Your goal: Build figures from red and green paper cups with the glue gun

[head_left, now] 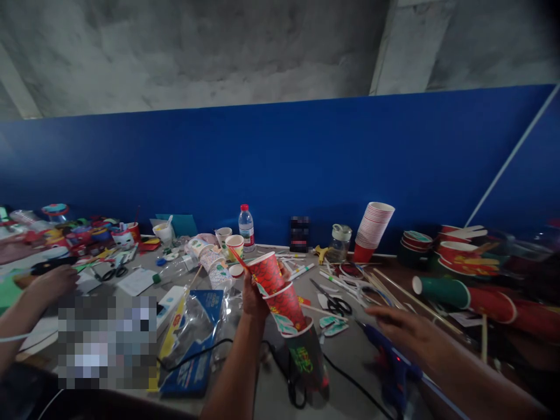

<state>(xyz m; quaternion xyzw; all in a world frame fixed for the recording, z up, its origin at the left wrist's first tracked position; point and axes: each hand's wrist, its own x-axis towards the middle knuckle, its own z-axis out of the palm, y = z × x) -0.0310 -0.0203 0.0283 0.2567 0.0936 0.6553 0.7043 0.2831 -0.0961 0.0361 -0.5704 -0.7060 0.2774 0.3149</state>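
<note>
My left hand (255, 296) is wrapped round a tilted column of joined paper cups. Two red patterned cups (284, 300) form its upper part, and a dark cup with green print (306, 359) is at the bottom. A thin red stick (238, 259) projects from near the top, by my fingers. My right hand (405, 332) is stretched out flat over the table, somewhat blurred. Just below and beside it stands a blue glue gun (389, 361) with a small red light; whether they touch I cannot tell. Black-handled scissors (336, 304) lie between my hands.
Another person's hand (55, 284) is at the left. At the back stand a water bottle (246, 227), a glass jar (340, 242) and a tall stack of paper cups (374, 230). More joined cups (468, 297) lie right. A black cable (350, 382) crosses the front; a blue package (195, 344) lies left.
</note>
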